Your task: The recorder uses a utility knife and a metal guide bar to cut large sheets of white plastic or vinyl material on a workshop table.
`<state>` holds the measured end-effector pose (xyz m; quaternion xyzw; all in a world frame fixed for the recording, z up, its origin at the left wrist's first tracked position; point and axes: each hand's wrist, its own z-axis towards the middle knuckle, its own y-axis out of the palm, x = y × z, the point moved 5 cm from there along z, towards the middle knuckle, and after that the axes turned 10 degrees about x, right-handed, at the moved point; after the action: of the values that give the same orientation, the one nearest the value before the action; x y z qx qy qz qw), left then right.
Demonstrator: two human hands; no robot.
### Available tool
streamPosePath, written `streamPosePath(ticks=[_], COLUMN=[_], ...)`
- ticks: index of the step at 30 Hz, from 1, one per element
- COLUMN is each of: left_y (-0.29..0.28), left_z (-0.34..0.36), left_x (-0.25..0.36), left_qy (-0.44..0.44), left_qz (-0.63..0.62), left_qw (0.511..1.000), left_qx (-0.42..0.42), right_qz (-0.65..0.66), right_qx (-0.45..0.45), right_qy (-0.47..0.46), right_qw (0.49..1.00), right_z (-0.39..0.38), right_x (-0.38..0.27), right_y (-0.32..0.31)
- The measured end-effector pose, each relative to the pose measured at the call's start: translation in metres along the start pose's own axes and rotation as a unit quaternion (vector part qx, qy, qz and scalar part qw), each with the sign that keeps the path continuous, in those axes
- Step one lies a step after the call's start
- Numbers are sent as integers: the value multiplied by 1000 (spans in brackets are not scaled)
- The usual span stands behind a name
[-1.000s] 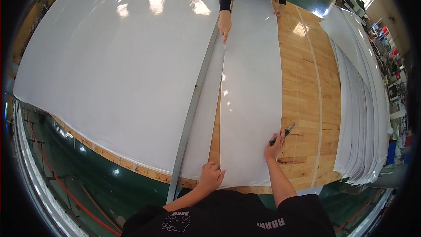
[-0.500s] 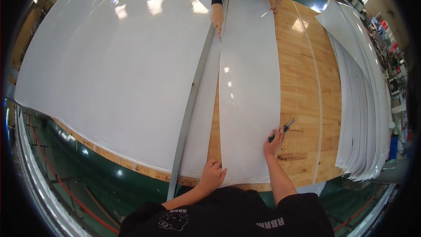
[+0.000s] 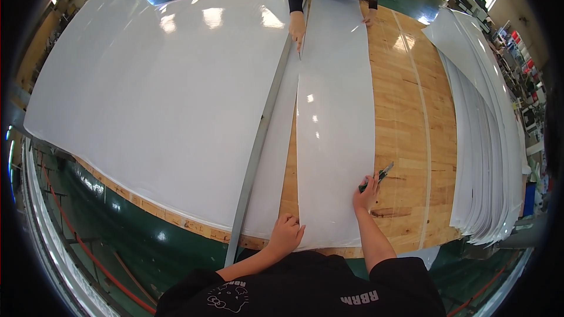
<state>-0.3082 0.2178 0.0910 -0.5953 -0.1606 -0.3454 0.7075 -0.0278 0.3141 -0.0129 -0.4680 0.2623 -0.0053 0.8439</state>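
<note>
A long white strip of glossy sheet lies lengthwise on the wooden table. At its near left corner is my left hand, fingers curled, thumb against the strip's edge; what it grips, if anything, is hidden. My right hand rests at the strip's right edge, closed around a utility knife whose blade points away to the right. Across the table, a co-worker's left-side hand points a thin blade down where the strip meets the sheet. Their other hand is at the strip's far right edge.
A large white sheet covers the table's left side. A long metal straightedge lies along its right part and juts past the near edge. On the right, a thick stack of white sheets overlaps the wooden tabletop.
The co-worker's cutting hand and blade have shifted slightly relative to the strip. My two hands have stayed in place, the knife still in the right. The whole view has tilted a little.
</note>
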Motion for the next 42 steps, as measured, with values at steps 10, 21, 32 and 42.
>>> streamPosePath(ticks=[10,21,32,42], left_y=[9,64,84,86], left_z=[0,72,257,282], left_x=[2,-111,-146,-76], left_qy=[11,-409,-295,-212], left_qz=[15,-502,-151,66], left_qw=[1000,762,939,974], left_qx=[2,-12,90,54], right_qz=[-5,-36,-14,-38], right_qx=[0,1,-22,-47], right_qy=[6,0,9,31], right_qw=[1000,999,1000,998], right_z=[-3,-1,2,5], right_x=[2,6,-9,-5], right_y=[1,3,3,10])
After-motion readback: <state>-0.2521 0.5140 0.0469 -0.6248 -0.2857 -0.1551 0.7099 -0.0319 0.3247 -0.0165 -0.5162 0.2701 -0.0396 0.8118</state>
